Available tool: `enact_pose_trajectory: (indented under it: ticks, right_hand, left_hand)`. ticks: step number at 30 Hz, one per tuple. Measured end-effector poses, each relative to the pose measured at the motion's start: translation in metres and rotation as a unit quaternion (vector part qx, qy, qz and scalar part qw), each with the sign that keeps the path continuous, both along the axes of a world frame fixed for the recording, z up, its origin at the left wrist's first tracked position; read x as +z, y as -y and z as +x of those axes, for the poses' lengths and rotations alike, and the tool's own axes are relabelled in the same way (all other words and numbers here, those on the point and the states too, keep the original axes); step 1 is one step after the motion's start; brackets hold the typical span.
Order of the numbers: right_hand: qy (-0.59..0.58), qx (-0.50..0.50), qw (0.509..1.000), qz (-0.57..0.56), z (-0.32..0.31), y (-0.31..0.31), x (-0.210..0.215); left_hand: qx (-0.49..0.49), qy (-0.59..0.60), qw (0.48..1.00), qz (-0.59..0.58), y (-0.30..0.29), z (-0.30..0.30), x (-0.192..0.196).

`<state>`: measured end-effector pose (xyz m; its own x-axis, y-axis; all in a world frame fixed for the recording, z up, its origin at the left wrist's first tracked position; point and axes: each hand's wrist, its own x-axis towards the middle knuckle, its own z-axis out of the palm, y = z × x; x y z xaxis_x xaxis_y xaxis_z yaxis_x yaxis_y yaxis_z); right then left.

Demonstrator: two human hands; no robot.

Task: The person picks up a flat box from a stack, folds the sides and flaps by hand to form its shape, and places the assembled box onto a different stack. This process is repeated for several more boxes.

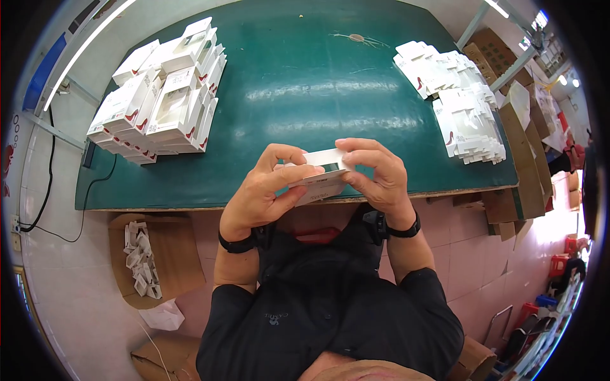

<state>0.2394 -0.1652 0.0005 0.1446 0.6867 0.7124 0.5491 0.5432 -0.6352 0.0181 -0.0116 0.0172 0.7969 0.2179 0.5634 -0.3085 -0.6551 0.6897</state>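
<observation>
Between my two hands, just over the near edge of the green table [305, 82], is a small white cardboard box [321, 189] with an opening at its top. My left hand [267, 184] grips its left side, with the index finger at the opening and the thumb on the near face. On the right side, my right hand [380, 176] pinches the box between thumb and fingers near a raised white flap. The far side of the box is hidden.
Stacked white window boxes [171, 95] stand on the table's left. Overlapping flat white cartons [460, 101] lie at its right. A bundle of rubber bands [357, 38] is at the back. Below left, a cardboard box [184, 254] holds white pieces; more cardboard [527, 165] leans beside the right edge.
</observation>
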Motion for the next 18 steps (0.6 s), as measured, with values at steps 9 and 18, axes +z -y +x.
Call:
enact_pose_trajectory:
  ticks: [9,18]
  right_hand:
    - [0.04,-0.011,0.998,-0.051,-0.0029,0.0027,0.0065]
    - [0.065,-0.044,0.997,0.016,-0.0101,-0.0027,0.0051]
  left_hand:
    - [0.023,-0.011,0.999,-0.023,0.0017,0.0035,-0.0062]
    - [0.038,-0.011,0.998,-0.042,0.0008,0.0068,-0.0068]
